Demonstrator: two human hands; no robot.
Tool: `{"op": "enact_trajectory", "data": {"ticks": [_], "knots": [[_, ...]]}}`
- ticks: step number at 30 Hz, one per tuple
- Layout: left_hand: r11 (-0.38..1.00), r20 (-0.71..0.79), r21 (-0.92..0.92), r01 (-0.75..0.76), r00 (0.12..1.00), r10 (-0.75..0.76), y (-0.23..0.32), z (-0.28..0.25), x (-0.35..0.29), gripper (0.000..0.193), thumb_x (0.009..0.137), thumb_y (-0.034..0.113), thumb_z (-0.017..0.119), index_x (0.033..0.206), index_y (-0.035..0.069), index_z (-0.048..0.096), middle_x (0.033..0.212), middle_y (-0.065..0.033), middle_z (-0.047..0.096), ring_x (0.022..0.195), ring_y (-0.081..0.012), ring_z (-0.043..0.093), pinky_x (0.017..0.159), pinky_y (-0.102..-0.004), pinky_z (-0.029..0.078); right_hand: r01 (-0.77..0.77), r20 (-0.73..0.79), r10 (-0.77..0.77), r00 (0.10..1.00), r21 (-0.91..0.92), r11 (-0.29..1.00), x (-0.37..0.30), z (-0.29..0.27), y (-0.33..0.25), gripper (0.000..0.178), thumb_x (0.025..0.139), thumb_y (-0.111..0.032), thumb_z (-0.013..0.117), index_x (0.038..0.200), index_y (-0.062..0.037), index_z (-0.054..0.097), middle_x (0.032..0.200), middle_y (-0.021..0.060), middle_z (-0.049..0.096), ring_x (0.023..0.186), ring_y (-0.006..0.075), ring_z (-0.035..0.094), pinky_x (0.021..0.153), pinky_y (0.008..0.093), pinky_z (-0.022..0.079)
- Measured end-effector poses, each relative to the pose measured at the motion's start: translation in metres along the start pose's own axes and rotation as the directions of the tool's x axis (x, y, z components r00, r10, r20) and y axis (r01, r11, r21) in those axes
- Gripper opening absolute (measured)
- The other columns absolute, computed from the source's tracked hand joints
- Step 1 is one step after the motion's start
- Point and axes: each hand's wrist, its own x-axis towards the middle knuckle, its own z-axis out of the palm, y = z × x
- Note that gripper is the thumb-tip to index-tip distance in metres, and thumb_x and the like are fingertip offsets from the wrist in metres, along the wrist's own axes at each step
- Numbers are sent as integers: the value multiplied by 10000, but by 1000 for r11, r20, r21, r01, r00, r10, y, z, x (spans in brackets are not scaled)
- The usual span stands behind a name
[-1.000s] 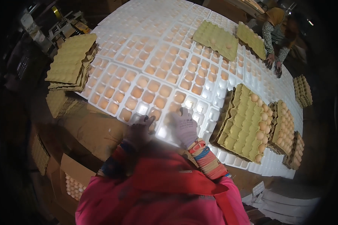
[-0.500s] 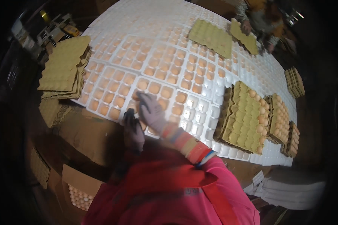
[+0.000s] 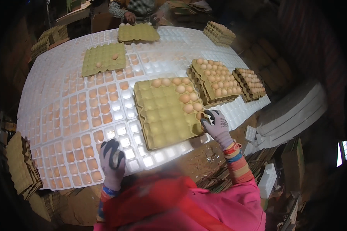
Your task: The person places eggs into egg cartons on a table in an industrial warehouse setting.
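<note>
My gloved right hand [image 3: 216,125] is at the right edge of a stacked yellowish pulp egg tray [image 3: 162,111]. Its dark-tipped fingers close on a brown egg [image 3: 199,115] at that edge. Other eggs [image 3: 188,97] sit along the tray's far and right sides; many of its cups hold none. My gloved left hand [image 3: 112,159] hovers over the near edge of the white plastic trays [image 3: 147,161], fingers curved and apart, with nothing visible in them. Beside it, white tray cells hold brown eggs [image 3: 89,152]; those to its right hold none.
Egg-filled pulp tray stacks [image 3: 216,82] stand at right, another [image 3: 219,34] at far right. A pulp tray with two eggs [image 3: 104,59] lies across the white trays. Opposite, a person's hands [image 3: 130,17] are near another pulp tray [image 3: 138,32]. Pulp trays [image 3: 22,165] are stacked at left.
The view has swung right. My hands, earlier together over the egg-filled cells, are now apart: the right has reached the pulp tray's eggs, while the left stays over the white trays.
</note>
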Motion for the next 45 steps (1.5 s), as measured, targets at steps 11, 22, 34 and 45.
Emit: {"op": "enact_trajectory", "data": {"ticks": [11,22,34,45], "knots": [[901,690,280,-333,722,53,112,242,125,501,774,353,694,1202,117,581,1106,-116,592,966,-299,599,819,-419,468,-353,348,86,934,933,63,24,-17,112,267,933,-205,590,1088,2,655,975,78,662,879,145,631,665,269,538],[775,555,-182,605,714,-427,94,241,173,355,874,327,656,1122,83,586,903,-101,625,812,-253,649,683,-377,529,528,207,-550,809,156,835,49,-11,81,426,780,-244,683,1183,-124,616,1003,134,627,872,323,634,751,399,521],[556,650,-510,656,717,-251,65,223,207,629,810,192,649,1403,72,478,1023,-51,595,833,-145,609,686,-246,518,566,234,-538,810,-72,821,86,-13,78,503,703,-299,762,1160,-168,597,1298,179,465,1098,341,565,834,427,524],[927,461,367,76,851,-252,83,246,215,401,772,419,685,1063,143,677,1104,-198,625,1069,-341,606,890,-459,477,-240,300,-66,952,861,449,62,-17,97,459,825,-234,683,1178,51,611,907,72,668,670,129,599,582,253,481]]}}
